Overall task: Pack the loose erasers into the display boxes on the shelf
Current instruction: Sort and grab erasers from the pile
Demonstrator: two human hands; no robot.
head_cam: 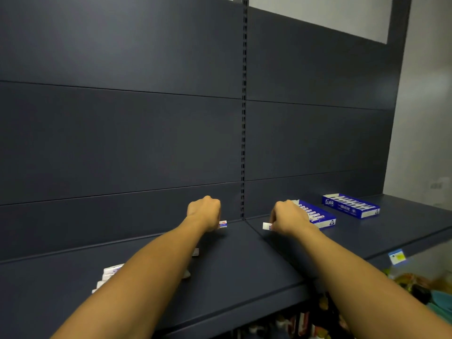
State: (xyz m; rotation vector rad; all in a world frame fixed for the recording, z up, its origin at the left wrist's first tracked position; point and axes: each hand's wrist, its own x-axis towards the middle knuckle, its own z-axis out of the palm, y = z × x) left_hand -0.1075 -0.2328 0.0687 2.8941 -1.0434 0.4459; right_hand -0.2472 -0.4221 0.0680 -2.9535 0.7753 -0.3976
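Note:
My left hand is closed around a white eraser with a blue and red sleeve, held just above the dark shelf. My right hand grips another white eraser that sticks out to its left. Right behind my right hand lies a blue display box with a row of erasers in it. A second blue display box filled with erasers sits farther right. Several loose erasers lie on the shelf under my left forearm, partly hidden by it.
The shelf's dark back panel rises straight behind my hands, with a slotted upright in the middle. A yellow and blue price tag hangs on the shelf's front edge. Colourful goods fill the lower shelf at the right.

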